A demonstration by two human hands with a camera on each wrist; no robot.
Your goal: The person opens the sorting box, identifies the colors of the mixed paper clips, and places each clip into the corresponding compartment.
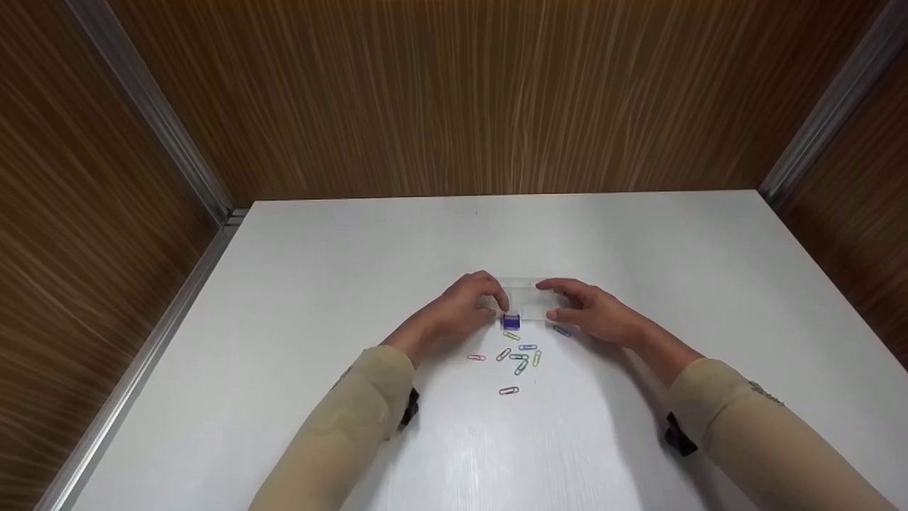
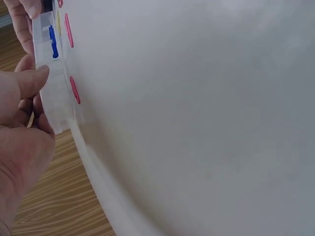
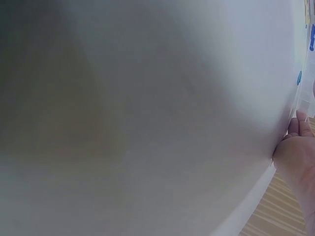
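A small clear plastic box with a blue latch sits on the white table. My left hand grips its left end, and my right hand grips its right end. In the left wrist view my left hand's fingers pinch the clear box, blue latch showing. Several coloured paper clips lie loose on the table just in front of the box. In the right wrist view only part of my right hand and the box edge show.
Wood-grain walls with metal corner strips enclose the table on the far, left and right sides. One paper clip lies apart, nearer to me. A blue clip lies by my right hand.
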